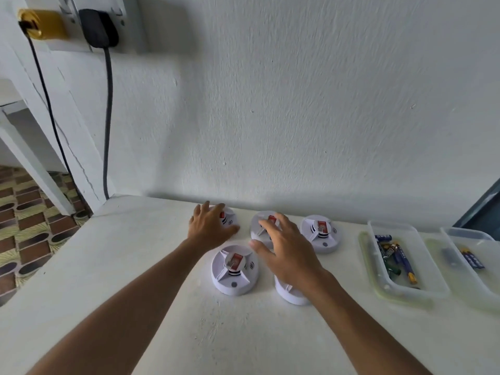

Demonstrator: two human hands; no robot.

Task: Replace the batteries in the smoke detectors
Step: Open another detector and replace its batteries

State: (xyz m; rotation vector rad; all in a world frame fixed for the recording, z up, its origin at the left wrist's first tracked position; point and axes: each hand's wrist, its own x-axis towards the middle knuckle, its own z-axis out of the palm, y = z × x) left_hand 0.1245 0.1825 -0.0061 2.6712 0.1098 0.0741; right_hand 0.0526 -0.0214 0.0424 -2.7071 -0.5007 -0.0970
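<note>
Left hand (211, 226) lies spread over the back-left smoke detector (229, 218), fingers draped on it, not really clamped. Right hand (284, 244) hovers fingers-apart over the middle detector (261, 228). Three more detectors sit around them: one between the wrists (234, 266), one under the right wrist (290, 292), one just right (320, 234). Further right, tubs hold loose batteries (400, 258).

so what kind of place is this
Probably a room in a home: a white plastered wall, chargers plugged into wall sockets, a patterned tile floor, and a white table as a makeshift workbench.
</note>
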